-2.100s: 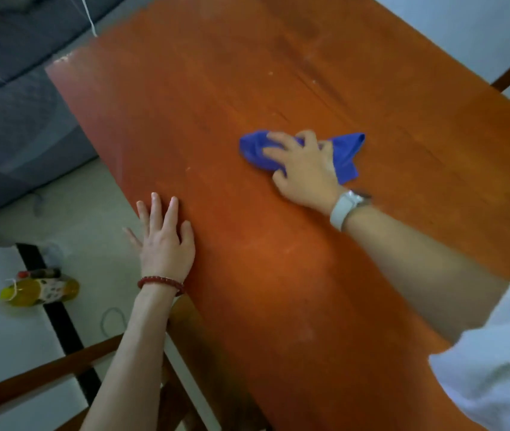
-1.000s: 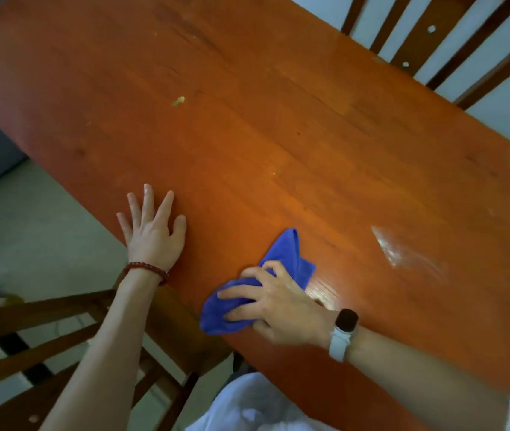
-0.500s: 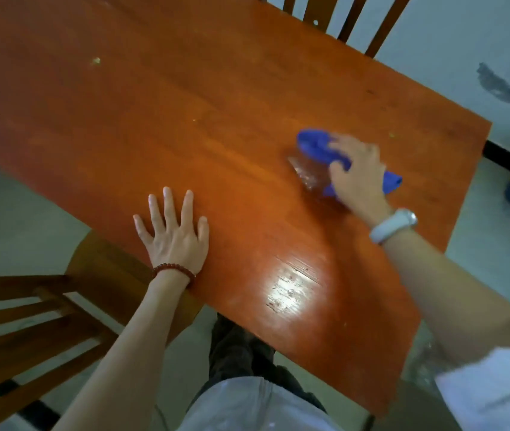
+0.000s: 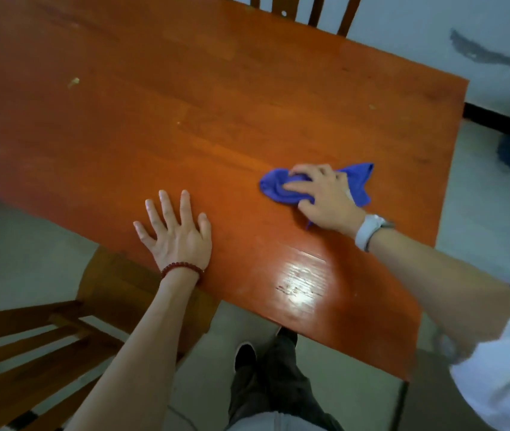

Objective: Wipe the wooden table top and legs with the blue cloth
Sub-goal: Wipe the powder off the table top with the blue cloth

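- Pale floor tiles and a white wall with a dark smear surround the wooden table [image 4: 216, 98], seen from the head camera; a slatted chair [image 4: 306, 10] stands at its far edge and another chair [image 4: 30, 343] sits at the near left.
- Head view, right side: the right hand [image 4: 325, 197] lies on top of the blue cloth [image 4: 278, 188], fingers curled over the bunched fabric and pressing it onto the top, near the right end of the table. A white watch [image 4: 367, 231] sits on that wrist.
- Head view, left side: the left hand [image 4: 176, 234] rests flat by the near edge, fingers straight and spread, holding nothing; a red bead bracelet [image 4: 182, 269] circles the wrist.
- Progress, as a judgement: the top is mid-wipe. A pale crumb [image 4: 73, 83] and a few small specks lie on the far half, so that area looks undone.
- No table leg is in view; the legs seem yet to be wiped.
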Demonstrator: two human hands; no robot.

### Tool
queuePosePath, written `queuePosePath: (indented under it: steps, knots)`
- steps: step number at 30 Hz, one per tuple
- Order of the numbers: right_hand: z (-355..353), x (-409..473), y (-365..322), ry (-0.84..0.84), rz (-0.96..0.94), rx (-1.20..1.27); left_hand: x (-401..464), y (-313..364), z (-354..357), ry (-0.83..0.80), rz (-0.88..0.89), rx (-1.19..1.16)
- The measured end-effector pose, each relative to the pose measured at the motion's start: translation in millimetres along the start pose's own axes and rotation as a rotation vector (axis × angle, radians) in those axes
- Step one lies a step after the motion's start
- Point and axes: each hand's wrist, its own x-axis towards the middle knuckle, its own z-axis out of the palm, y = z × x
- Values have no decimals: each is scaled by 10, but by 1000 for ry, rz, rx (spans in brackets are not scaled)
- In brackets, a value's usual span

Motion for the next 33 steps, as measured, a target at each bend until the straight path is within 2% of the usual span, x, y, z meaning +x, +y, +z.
queuePosePath:
  steps: [3, 5, 7, 9, 10, 12, 14, 16, 18, 21, 24, 27, 28, 29, 31, 33]
  knots:
    - [194, -861, -263, -21, -108, 46, -12, -10, -18, -2, 23, -7]
    - [275, -1365, -427, -103, -166, 88, -21, -18, -23, -1, 34, -8]
    - [232, -1663, -506, -197, -112, 209, -24, -19, -21, 3, 51, -10]
    - [117, -1734, -486, -166, 26, 386, -20, -28, -19, 4, 55, -14]
    - [47, -1704, -443, -84, 103, 420, -16, -28, -19, 1, 55, -13]
    - [-73, -1552, -264, 178, 255, 327, -14, -26, -23, 0, 57, -5]
    - [-172, -1367, -3, 398, 491, 147, -16, -24, -28, 5, 56, 5]
    - [-203, -1249, 185, 446, 806, 106, -18, -27, -30, 1, 58, 10]
    - [-73, -1269, 170, 402, 979, 57, -13, -33, -32, -11, 61, 17]
    - [328, -1445, -337, 358, 913, -77, 13, -50, -41, -47, 66, 20]
    - [643, -1660, -1123, 275, 628, -2, 16, -80, -89, -104, 64, -18]
    - [598, -1761, -1461, 109, 276, 422, 36, -110, -173, -168, 75, -101]
    - [532, -1743, -1399, 127, 215, 472, 36, -140, -196, -171, 87, -138]
    - [436, -1700, -1305, 200, 224, 476, 30, -186, -209, -164, 109, -176]
    - [287, -1561, -1027, 388, 417, 459, -5, -290, -216, -133, 172, -249]
    - [194, -1341, -878, 398, 681, 364, -51, -366, -226, -108, 198, -320]
